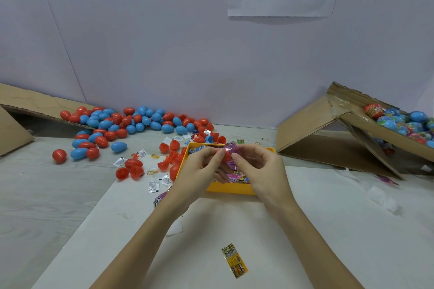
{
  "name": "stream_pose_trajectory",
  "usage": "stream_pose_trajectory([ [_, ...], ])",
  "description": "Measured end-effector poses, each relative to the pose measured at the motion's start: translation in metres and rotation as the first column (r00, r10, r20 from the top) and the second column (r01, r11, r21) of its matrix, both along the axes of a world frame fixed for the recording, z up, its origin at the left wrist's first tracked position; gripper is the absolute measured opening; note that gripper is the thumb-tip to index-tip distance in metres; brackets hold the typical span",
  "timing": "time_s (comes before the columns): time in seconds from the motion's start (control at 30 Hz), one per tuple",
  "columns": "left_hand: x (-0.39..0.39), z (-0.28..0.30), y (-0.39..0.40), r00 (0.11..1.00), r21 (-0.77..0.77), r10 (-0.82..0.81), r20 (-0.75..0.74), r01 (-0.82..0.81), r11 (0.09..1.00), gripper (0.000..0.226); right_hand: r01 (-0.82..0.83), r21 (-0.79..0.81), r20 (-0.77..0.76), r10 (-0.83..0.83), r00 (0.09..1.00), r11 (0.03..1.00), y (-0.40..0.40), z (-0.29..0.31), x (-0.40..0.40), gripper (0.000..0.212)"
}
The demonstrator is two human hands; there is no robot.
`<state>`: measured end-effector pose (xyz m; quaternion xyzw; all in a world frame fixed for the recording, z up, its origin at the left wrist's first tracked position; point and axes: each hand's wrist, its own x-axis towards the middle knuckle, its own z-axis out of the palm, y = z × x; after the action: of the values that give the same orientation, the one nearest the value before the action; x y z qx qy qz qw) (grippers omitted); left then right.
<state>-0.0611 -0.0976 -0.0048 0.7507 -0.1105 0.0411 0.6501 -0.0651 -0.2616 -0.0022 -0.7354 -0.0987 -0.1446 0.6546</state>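
At the centre of the frame, a red plastic egg (226, 157) is pinched by the left hand (202, 168), while a pink printed film sleeve (231, 148) around it is gripped by the right hand (260, 168), above a yellow plastic tray (231, 189).

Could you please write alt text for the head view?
The left hand and right hand pinch a pink printed film sleeve over a red plastic egg above a yellow plastic tray. Loose red and blue plastic eggs lie scattered to the left; a tilted cardboard box of wrapped eggs sits at right.
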Motion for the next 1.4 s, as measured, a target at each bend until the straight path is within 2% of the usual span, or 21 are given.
stream_pose_trajectory([
  [0.43, 0.0, 0.001, 0.0, 0.998, 0.0, 0.002, 0.064, -0.002, 1.0, 0.018, -0.022, -0.011, 0.05, 0.023, 0.998, 1.0, 0.0, 0.002, 0.0, 0.02],
  [0.6, -0.001, 0.001, 0.0, 0.99, -0.001, 0.077, 0.121, -0.077, 0.997, 0.019, -0.012, -0.056, 0.025, 0.014, 1.0, 0.998, 0.0, 0.001, 0.0, 0.023],
  [0.7, -0.001, 0.001, 0.0, 0.984, -0.019, 0.102, 0.143, -0.1, 0.995, 0.013, -0.019, -0.032, 0.019, 0.019, 1.0, 0.999, 0.001, 0.0, 0.0, 0.022],
  [0.83, -0.001, 0.002, -0.001, 0.986, -0.075, 0.126, 0.108, -0.118, 0.99, 0.019, 0.016, 0.064, -0.012, -0.015, 1.0, 0.998, 0.001, -0.001, 0.001, 0.018],
  [0.9, -0.001, 0.004, 0.0, 0.98, -0.077, 0.141, 0.139, -0.131, 0.988, 0.023, 0.042, 0.074, -0.025, -0.04, 0.999, 0.996, -0.001, -0.001, 0.002, 0.013],
  [0.97, -0.001, 0.004, 0.002, 0.966, -0.021, 0.166, 0.199, -0.165, 0.986, 0.023, 0.052, -0.031, -0.01, -0.052, 0.999, 0.998, -0.004, -0.001, 0.005, 0.015],
  [1.07, -0.003, 0.004, 0.001, 0.972, 0.008, 0.161, 0.171, -0.165, 0.986, 0.015, 0.055, -0.287, 0.053, -0.042, 0.998, 0.956, -0.005, -0.001, 0.004, 0.015],
  [1.2, -0.003, 0.0, -0.001, 0.969, 0.163, 0.129, 0.209, -0.165, 0.973, 0.018, 0.06, -0.37, 0.101, -0.025, 0.995, 0.927, -0.003, 0.001, 0.001, 0.028],
  [1.27, -0.002, -0.001, 0.0, 0.979, 0.156, 0.121, 0.166, -0.147, 0.977, 0.014, 0.057, -0.329, 0.112, -0.021, 0.994, 0.943, -0.004, 0.004, 0.001, 0.029],
  [1.4, -0.003, 0.003, 0.002, 0.998, -0.166, 0.062, -0.016, -0.064, 0.984, 0.011, -0.017, 0.051, -0.019, 0.018, 1.0, 0.999, -0.003, 0.011, -0.001, 0.026],
])
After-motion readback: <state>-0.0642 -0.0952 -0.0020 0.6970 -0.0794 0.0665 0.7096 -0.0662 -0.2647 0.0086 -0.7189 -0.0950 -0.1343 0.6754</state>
